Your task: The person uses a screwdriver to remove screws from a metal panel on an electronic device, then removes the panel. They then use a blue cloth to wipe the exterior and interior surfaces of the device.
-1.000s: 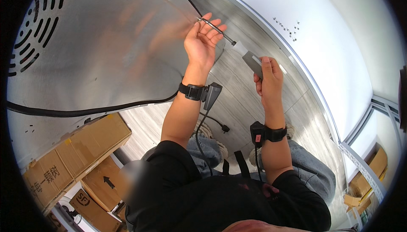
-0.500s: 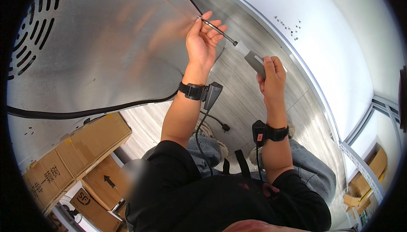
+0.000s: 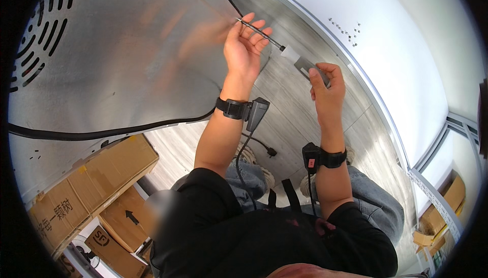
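A long-shafted screwdriver (image 3: pixel 307 68) with a grey handle and a pale collar slants across the space in front of me. Its thin shaft runs up and left to my left hand (image 3: pixel 244 49). There the thumb and forefinger pinch it near the tip, while the other fingers are loosely spread. At the opposite end, my right hand (image 3: pixel 328 86) holds the handle's end between thumb and fingers. Just past the tip is the edge of a large silvery metal panel (image 3: pixel 137 64). Whether the tip touches the panel or a screw there, I cannot tell.
Vent slots (image 3: pixel 46 29) cut the panel's left side, and a thick black cable (image 3: pixel 101 134) runs along its lower edge. Several small screws (image 3: pixel 348 36) lie on a white surface (image 3: pixel 391 69) at right. Cardboard boxes (image 3: pixel 96 176) stand lower left; a plug (image 3: pixel 272 152) lies on the floor.
My right hand has shifted its fingers on the handle, which has turned about its length so another face shows. The left hand stays nearly in place, still pinching near the tip.
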`<state>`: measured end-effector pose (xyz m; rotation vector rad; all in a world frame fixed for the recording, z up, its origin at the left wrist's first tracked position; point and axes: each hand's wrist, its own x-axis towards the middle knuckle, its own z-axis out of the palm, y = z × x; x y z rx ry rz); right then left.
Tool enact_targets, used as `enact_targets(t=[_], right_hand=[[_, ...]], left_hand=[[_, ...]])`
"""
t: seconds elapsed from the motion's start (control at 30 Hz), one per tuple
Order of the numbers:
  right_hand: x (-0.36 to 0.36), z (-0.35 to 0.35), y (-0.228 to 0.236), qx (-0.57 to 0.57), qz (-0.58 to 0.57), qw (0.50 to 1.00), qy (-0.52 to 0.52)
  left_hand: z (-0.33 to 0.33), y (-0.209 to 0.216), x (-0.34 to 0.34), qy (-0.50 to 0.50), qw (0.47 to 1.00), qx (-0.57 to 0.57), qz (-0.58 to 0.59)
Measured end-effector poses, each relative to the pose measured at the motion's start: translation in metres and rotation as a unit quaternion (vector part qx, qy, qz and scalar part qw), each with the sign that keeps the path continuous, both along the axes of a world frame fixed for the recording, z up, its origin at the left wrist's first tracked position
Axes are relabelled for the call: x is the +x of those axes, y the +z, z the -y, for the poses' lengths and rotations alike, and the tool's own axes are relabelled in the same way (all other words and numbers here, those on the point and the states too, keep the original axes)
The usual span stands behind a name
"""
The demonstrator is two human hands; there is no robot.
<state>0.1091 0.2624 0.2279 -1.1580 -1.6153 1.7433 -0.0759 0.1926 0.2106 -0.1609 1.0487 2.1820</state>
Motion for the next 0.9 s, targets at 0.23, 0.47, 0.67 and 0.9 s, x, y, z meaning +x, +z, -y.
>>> enact_targets(t=[0.23, 0.47, 0.67, 0.9], right_hand=[[0.001, -0.002, 0.001, -0.100, -0.121, 0.987, -0.045], [0.008, -0.013, 0.007, -0.134, -0.014, 0.991, -0.001], [0.010, -0.012, 0.002, -0.161, -0.038, 0.986, 0.002], [0.017, -0.016, -0.017, -0.174, -0.092, 0.980, -0.038]], left_hand=[[-0.004, 0.002, 0.007, -0.003, 1.000, 0.001, 0.005], [-0.007, 0.002, 0.010, -0.008, 1.000, -0.016, -0.010], [-0.010, 0.005, 0.010, 0.015, 0.997, -0.076, -0.024], [-0.011, 0.001, 0.015, 0.010, 0.990, -0.120, -0.068]])
